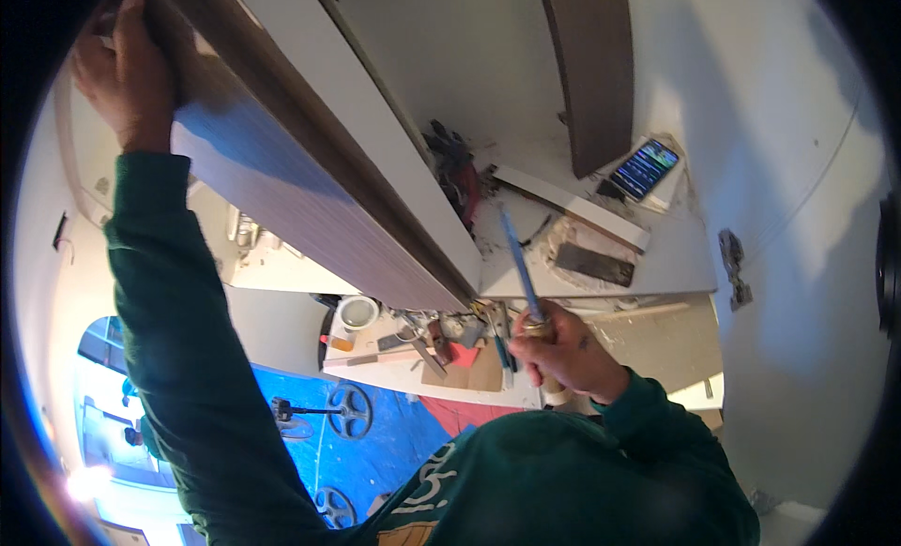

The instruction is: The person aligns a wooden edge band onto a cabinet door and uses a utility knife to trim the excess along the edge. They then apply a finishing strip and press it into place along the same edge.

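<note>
My right hand is closed around the pale handle of a chisel. Its long narrow blade points up and away, over the workbench shelf, touching nothing that I can see. High at the upper left, my left hand rests against the edge of a long wood-grain panel. One finger stretches upward; the others are partly in shadow. The panel slants from upper left to the middle, along a white upright board. Past the blade tip lie a white-faced wooden strip and a dark sharpening-stone-like block.
A lit phone lies at the right of the shelf, near a standing dark brown board. Below, a cluttered lower surface holds tools and a white cup. Blue sheeting with a dark spoked wheel spreads underneath. A metal latch sits on the right wall.
</note>
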